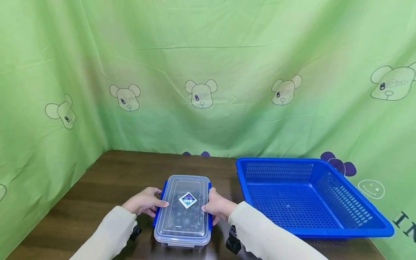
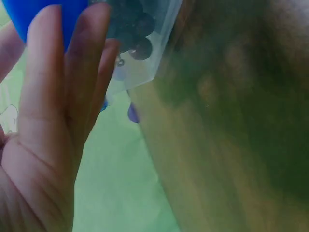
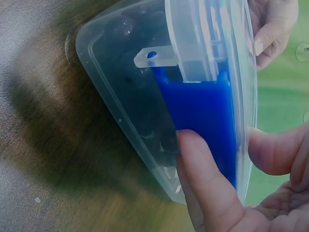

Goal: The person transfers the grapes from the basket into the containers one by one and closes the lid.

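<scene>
A clear plastic food container (image 1: 182,225) with a translucent lid, blue side latches and a diamond-shaped sticker (image 1: 187,200) is between both hands at the table's front. Several dark round things (image 2: 141,48) show through its wall; their kind is unclear. My left hand (image 1: 144,202) holds the left side, thumb over the lid's edge and fingers against the side. On the opposite side, my right hand (image 1: 221,205) grips the edge, its thumb on the lid and fingers by the blue latch (image 3: 200,116). Whether the container's base touches the table cannot be told.
To the right sits a large blue plastic basket (image 1: 242,180) with perforated walls and floor. The brown wooden table (image 1: 81,202) meets a green cloth backdrop (image 1: 201,133) with bear prints at the back and left.
</scene>
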The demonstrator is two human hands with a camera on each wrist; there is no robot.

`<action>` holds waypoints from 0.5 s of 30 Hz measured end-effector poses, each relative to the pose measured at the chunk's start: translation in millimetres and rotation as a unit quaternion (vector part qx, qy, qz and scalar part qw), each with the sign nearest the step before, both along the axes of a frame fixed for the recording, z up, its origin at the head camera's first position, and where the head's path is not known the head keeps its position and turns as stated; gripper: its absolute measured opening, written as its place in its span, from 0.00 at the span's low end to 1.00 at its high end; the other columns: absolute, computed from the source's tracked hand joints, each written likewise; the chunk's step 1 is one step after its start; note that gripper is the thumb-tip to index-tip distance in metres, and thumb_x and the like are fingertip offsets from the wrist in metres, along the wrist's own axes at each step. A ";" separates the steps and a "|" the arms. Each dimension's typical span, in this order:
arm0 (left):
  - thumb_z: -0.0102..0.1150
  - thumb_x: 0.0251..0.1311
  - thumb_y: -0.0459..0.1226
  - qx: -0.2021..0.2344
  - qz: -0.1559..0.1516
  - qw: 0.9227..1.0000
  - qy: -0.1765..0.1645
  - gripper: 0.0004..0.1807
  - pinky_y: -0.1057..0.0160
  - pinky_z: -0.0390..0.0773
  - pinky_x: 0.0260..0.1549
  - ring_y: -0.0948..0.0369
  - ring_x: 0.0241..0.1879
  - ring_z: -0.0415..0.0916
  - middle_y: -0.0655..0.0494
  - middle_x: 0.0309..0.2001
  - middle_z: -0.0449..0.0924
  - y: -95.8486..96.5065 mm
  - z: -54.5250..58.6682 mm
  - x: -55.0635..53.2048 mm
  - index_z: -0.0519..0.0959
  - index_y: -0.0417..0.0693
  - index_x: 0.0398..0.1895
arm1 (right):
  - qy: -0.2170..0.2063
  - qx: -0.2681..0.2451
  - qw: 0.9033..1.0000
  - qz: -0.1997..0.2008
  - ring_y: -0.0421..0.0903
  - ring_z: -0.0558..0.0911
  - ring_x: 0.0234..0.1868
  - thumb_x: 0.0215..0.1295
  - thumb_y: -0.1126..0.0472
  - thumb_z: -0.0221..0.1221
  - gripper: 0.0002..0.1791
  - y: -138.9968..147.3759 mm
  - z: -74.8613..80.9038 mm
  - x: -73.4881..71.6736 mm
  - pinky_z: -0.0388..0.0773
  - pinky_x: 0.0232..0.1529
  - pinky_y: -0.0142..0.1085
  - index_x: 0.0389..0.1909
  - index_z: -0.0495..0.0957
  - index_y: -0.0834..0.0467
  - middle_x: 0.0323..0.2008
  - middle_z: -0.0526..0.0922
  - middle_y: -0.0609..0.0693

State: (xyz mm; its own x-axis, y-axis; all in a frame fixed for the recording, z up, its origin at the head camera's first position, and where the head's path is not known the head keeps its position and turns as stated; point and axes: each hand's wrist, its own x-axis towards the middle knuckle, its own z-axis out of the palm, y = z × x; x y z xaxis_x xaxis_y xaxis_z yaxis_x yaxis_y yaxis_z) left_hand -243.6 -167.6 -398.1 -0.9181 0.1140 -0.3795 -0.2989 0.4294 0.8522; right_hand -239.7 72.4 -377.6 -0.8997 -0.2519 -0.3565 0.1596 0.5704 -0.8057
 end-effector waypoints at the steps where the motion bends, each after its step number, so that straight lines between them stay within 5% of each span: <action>1: 0.66 0.56 0.31 -0.004 -0.001 1.000 0.003 0.33 0.49 0.82 0.31 0.48 0.30 0.82 0.42 0.33 0.81 0.9 1.2 -0.8 0.61 0.21 0.59 | 0.000 -0.002 1.000 -0.001 0.60 0.81 0.25 0.65 0.75 0.53 0.36 -0.3 -0.4 -0.5 0.80 0.25 0.56 0.66 0.41 0.73 0.34 0.70 0.66; 8: 0.63 0.55 0.26 0.001 0.007 1.000 0.017 0.28 0.49 0.82 0.29 0.46 0.28 0.83 0.42 0.29 0.82 4.1 4.0 -2.7 0.65 0.18 0.57 | 0.016 -0.015 1.000 -0.005 0.61 0.81 0.23 0.64 0.77 0.52 0.33 -4.6 -1.2 -1.8 0.79 0.23 0.56 0.62 0.44 0.74 0.30 0.70 0.64; 15: 0.61 0.52 0.20 -0.011 0.019 0.999 0.050 0.14 0.47 0.81 0.25 0.44 0.26 0.82 0.41 0.26 0.81 16.7 6.3 8.4 0.73 0.20 0.42 | 0.014 0.005 1.000 -0.012 0.61 0.81 0.22 0.63 0.78 0.52 0.36 -6.0 -3.5 2.6 0.79 0.20 0.54 0.65 0.41 0.75 0.31 0.68 0.65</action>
